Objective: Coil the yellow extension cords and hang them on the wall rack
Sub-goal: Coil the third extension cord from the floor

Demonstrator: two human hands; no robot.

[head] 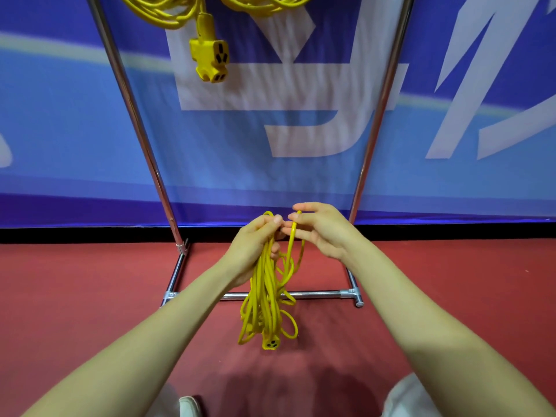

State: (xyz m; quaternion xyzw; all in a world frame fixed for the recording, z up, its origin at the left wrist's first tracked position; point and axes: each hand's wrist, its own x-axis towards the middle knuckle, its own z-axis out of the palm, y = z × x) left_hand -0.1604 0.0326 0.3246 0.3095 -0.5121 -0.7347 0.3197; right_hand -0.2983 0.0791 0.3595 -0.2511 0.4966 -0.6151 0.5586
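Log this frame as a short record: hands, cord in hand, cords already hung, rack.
left hand: grips the top of the yellow cord bundle
right hand: pinches one loop of it
socket end: hangs lowest, near the red floor
hung cords: above, between the poles, socket block dangling
rack: chrome frame before blue banner

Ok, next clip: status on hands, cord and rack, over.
Left hand grips the gathered yellow cord bundle. Right hand pinches one loop beside it. Other cords hang above, between the rack poles; nothing in the way.
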